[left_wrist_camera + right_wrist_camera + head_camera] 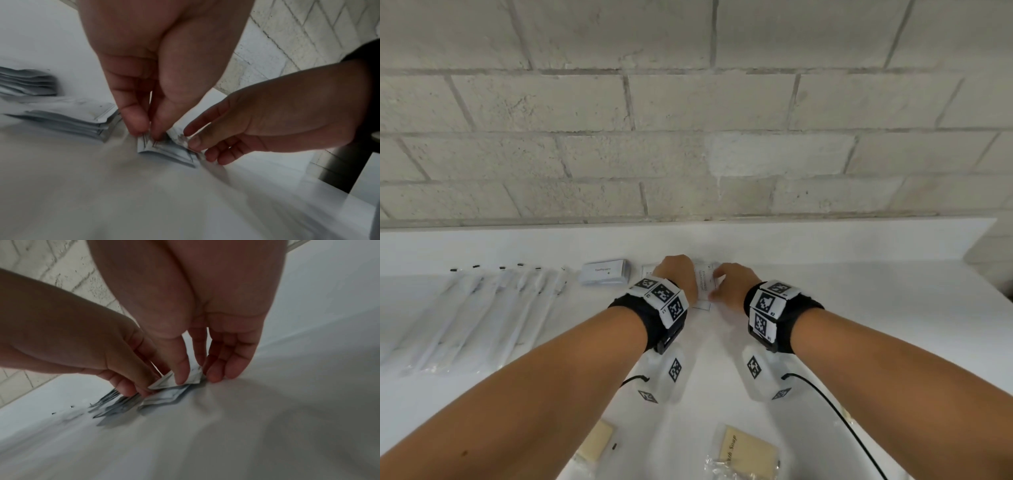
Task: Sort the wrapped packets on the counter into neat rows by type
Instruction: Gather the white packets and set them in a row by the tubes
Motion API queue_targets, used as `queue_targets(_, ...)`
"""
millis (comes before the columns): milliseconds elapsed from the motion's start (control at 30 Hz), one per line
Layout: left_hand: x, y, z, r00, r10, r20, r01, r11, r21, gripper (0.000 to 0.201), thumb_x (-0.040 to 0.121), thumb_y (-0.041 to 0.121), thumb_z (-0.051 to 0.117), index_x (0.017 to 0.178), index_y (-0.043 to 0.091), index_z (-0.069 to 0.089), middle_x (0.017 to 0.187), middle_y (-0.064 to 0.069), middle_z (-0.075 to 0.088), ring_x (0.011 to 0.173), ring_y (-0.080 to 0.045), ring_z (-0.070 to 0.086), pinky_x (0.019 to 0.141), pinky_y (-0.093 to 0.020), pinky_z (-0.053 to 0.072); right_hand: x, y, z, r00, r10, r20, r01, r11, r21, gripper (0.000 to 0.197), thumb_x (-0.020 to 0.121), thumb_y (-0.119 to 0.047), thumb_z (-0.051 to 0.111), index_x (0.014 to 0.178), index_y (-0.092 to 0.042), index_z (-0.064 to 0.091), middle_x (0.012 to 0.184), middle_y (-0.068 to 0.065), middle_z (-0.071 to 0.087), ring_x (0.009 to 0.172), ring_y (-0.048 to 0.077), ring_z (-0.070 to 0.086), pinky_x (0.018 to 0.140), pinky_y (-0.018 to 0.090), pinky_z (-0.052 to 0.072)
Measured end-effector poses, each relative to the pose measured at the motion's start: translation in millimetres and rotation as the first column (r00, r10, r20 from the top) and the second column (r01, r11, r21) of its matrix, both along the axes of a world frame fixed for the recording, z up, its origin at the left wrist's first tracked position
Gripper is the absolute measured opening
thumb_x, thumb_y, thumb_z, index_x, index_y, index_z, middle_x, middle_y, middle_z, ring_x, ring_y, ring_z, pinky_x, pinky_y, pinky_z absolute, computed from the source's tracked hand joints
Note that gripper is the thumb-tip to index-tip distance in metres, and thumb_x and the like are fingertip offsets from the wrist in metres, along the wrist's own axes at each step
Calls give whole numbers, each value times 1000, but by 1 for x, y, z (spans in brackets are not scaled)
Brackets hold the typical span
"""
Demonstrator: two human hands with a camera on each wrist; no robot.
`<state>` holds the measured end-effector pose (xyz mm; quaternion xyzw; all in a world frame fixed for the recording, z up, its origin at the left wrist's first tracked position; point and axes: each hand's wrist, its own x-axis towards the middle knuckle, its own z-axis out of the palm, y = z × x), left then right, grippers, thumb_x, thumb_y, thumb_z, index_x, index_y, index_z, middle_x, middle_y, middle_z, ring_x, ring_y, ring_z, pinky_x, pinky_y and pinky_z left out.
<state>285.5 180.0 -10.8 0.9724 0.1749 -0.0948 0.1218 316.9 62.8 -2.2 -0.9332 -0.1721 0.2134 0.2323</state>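
Note:
A small stack of flat white printed packets lies on the white counter near the back wall. My left hand pinches its left edge with curled fingertips. My right hand pinches the right edge of the top packet between thumb and fingers, so that edge is raised a little. The stack shows between both hands in the left wrist view, where my right hand reaches in from the right. My left hand shows in the right wrist view.
Several long clear-wrapped packets lie in a row at the left. A stack of toothpaste packets sits beside them, and another flat packet stack lies just left of my left hand. Two wrapped soap bars lie near the front edge.

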Motion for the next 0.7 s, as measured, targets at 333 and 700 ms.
queue_targets(333, -2, 4, -2, 996, 85, 33, -77, 977, -200, 19, 88, 7, 47, 85, 2, 65, 90, -11, 65, 90, -27, 65, 65, -29, 51, 10, 8, -11, 991, -76, -110, 85, 993, 87, 29, 76, -11, 73, 60, -12, 48, 66, 4, 55, 78, 23, 56, 48, 21, 36)
queue_targets(700, -8, 0, -2, 989, 134, 57, -120, 974, -193, 21, 92, 14, 53, 105, 2, 64, 116, -14, 67, 107, -27, 65, 87, -29, 52, 4, 3, -4, 988, 78, -137, -74, 997, 33, 88, 60, -6, 84, 136, -7, 40, 128, 10, 59, 116, 28, 58, 98, 38, 49)
